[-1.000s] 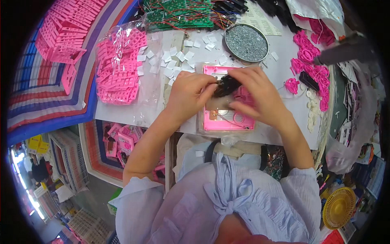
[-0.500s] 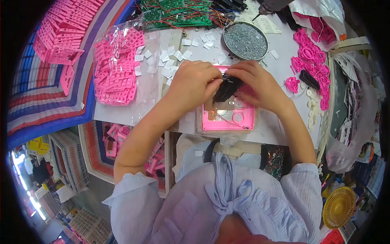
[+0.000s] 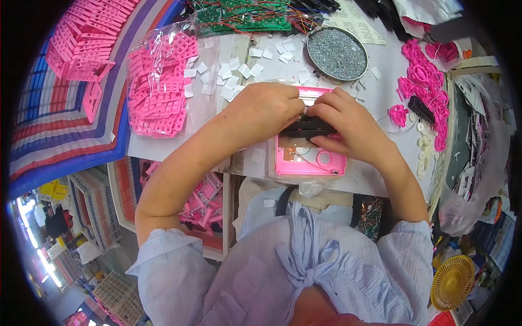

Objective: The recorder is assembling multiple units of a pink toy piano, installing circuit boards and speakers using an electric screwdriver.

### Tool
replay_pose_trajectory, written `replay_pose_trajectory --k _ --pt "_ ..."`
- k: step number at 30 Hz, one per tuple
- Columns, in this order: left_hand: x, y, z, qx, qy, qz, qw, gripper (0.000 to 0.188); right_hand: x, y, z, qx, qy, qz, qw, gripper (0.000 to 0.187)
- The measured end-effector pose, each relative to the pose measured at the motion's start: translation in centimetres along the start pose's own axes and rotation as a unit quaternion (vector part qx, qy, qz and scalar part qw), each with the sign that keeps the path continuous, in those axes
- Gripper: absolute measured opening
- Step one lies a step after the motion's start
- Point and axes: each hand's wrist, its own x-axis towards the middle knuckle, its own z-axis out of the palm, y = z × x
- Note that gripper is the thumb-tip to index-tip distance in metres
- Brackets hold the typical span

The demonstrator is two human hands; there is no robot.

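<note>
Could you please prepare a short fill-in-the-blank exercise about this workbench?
1. The part between the left hand and the right hand is coloured ____.
2. The case beneath it is coloured ____.
3. The dish of metal pieces has a ____ shape.
4. The circuit boards are coloured ____.
Missing words: black; pink; round; green.

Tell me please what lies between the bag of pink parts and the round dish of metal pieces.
In the head view, many small white squares lie scattered between the bag and the dish.
</note>
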Motion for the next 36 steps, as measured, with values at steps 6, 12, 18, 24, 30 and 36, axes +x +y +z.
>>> replay_pose_trajectory --k 6,12,18,24,30,36 --pt "-0.5 0.3 0.1 -0.043 0.032 -0.003 0.999 0.013 0.2 0.0 0.0 0.003 -0.017 0.008 1.000 0.044" --pt "-0.8 -0.4 0.0 -0.166 0.028 -0.024 0.985 0.014 0.3 -0.2 -0.1 0.005 -0.018 0.012 1.000 0.046" --pt "-0.4 -0.1 -0.7 -0.124 -0.020 -0.007 0.992 0.011 0.4 -0.7 -0.4 -0.020 -0.033 0.011 0.999 0.044" --pt "-1.0 -0.1 -0.4 -0.171 -0.025 -0.042 0.984 0.012 0.2 -1.6 -0.2 -0.096 -0.019 -0.008 0.995 0.039" --pt "-0.6 0.1 -0.2 -0.289 -0.079 -0.200 0.933 0.014 0.7 -2.1 -0.2 -0.153 -0.018 -0.039 0.987 0.027" --pt "-0.2 -1.5 1.2 -0.462 -0.114 -0.292 0.830 0.019 0.6 -2.3 0.0 -0.142 0.001 -0.033 0.989 0.031"
